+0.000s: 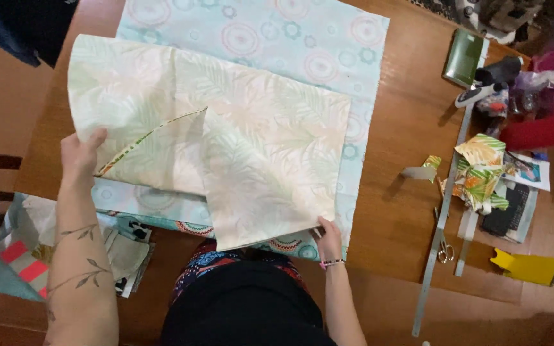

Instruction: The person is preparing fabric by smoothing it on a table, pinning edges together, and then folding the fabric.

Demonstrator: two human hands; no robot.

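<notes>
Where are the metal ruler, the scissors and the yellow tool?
metal ruler (432, 259), head view, bare middle of the strip.
scissors (444, 251), head view, on the handles.
yellow tool (528, 266), head view, middle of its flat body.

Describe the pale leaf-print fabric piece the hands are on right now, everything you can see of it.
The leaf-print fabric is a thin, cream woven-looking cloth with faint green and peach palm fronds, seemingly wrong side up. It lies mostly flat over a light blue circle-print cloth on the wooden table. A fold runs across its middle, and a turned-up edge near the left shows a brighter printed side. The left hand lifts its left edge; the right hand pinches its bottom right corner.
</notes>
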